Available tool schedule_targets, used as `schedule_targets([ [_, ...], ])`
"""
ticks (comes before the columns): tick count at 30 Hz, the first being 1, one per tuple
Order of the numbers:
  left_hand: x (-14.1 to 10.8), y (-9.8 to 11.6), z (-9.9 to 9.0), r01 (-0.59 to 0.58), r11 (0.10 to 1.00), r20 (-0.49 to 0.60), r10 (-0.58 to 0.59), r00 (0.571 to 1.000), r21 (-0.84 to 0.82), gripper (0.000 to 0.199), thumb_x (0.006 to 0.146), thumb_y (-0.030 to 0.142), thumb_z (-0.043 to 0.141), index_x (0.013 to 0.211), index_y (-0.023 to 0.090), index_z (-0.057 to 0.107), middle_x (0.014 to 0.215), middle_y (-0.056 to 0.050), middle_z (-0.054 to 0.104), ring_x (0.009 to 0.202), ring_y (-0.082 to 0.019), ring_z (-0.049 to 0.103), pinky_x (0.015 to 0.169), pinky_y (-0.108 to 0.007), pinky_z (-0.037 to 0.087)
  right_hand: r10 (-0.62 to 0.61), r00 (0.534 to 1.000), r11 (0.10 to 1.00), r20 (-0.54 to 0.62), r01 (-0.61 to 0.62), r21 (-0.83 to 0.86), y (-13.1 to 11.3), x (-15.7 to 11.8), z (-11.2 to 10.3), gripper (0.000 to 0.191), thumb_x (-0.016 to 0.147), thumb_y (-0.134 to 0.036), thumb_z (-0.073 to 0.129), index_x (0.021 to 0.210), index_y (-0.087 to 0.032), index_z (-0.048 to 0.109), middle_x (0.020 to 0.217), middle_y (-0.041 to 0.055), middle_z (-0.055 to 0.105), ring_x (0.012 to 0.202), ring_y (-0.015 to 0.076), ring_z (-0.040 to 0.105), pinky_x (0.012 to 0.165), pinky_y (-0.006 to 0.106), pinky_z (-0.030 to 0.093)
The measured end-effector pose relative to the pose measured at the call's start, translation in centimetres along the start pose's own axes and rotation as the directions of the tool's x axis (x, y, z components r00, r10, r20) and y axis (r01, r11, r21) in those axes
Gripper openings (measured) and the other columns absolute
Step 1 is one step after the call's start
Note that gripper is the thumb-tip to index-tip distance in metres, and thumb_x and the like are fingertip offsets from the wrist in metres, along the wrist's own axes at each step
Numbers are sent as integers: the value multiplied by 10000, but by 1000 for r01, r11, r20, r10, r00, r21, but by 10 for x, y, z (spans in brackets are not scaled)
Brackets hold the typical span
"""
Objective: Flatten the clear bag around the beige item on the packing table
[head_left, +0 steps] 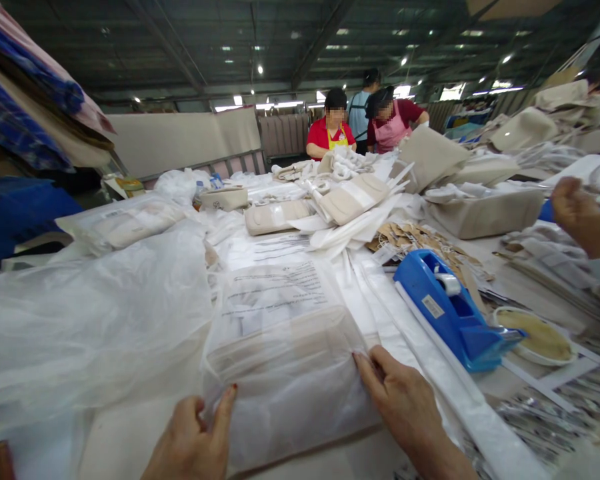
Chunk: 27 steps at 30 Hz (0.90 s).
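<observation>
There's one blue tape dispenser (433, 310) and one round dish (537, 338) on the counter (533, 290), with three people (390, 133) around its far edge.

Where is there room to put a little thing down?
Maybe the beige patch between the left hand and the plastic, or the bit behind the dish, beside the tags. Farther back, it's crowded with cloth.

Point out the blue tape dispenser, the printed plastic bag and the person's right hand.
Blue tape dispenser (447, 327): head view, on its body.
Printed plastic bag (290, 400): head view, on its lower front.
Right hand (407, 403): head view, back of the hand.
</observation>
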State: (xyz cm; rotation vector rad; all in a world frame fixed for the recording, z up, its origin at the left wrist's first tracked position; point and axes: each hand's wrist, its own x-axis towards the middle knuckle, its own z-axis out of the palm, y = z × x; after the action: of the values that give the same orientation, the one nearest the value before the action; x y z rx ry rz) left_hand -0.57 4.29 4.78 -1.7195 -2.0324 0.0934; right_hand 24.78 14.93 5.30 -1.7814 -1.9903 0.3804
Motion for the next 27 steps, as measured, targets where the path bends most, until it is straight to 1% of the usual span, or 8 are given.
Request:
schedule_targets([
  [3,14,-6,4,-27,995,-296,-2,955,-92,586,811,158,491,1366,205,307,1166,-200,531,986,-327,570,756,-440,492,-33,987,992,-159,52,116,4,3,5,270,820,-482,456,794,-219,514,614,-2,571,533,176,579,496,273,409],
  [5,26,-6,2,-235,960,-411,154,899,-153,666,811,108,481,1398,262,206,1327,-208,399,1206,-377,410,901,-522,407,-124,949,956,-290,193,222,8,5,11,238,831,-396,478,964,-201,501,819,51,600,727,196,610,629,312,488],
  [8,42,-8,-1,-543,816,-464,410,786,-198,514,869,146,392,1336,353,337,1389,-115,371,1299,-311,309,1048,-500,259,-308,851,855,-426,444,268,14,6,22,196,854,-201,460,1047,-212,497,1062,100,543,1014,218,542,825,370,481],
  [12,52,-18,5,-685,712,-433,575,694,-151,438,899,169,314,1276,360,434,1335,-55,473,1284,-242,351,1087,-453,191,-474,777,794,-414,581,181,20,4,29,368,822,-31,396,1042,-261,582,1177,86,471,1102,227,483,864,396,472],
  [17,60,-20,2,-694,689,-427,575,698,-208,476,838,34,319,1242,222,486,1266,-71,539,1220,-226,418,1024,-408,271,-437,813,806,-385,544,235,19,3,30,389,834,-32,390,1130,-230,548,1118,101,483,1079,218,480,860,383,498],
  [21,74,1,-18,-615,741,-476,453,754,-269,188,857,268,474,939,166,609,1001,-73,641,967,-222,541,854,-368,365,-418,822,809,-387,531,253,16,4,31,382,841,-43,394,1134,-234,547,1111,104,488,1076,222,486,862,389,506],
  [24,85,19,-25,-542,807,-466,397,791,-233,223,868,328,462,716,195,555,820,-45,608,787,-200,539,714,-351,376,-407,830,812,-382,520,264,16,4,31,382,842,-53,400,1136,-243,554,1113,104,496,1074,228,494,856,393,510],
  [27,94,29,-19,-515,828,-492,360,793,-224,204,868,330,459,745,182,527,966,-102,592,963,-257,528,819,-419,392,-398,837,808,-376,514,288,17,3,31,381,841,-50,395,1130,-237,557,1120,107,493,1079,226,494,852,384,512],
])
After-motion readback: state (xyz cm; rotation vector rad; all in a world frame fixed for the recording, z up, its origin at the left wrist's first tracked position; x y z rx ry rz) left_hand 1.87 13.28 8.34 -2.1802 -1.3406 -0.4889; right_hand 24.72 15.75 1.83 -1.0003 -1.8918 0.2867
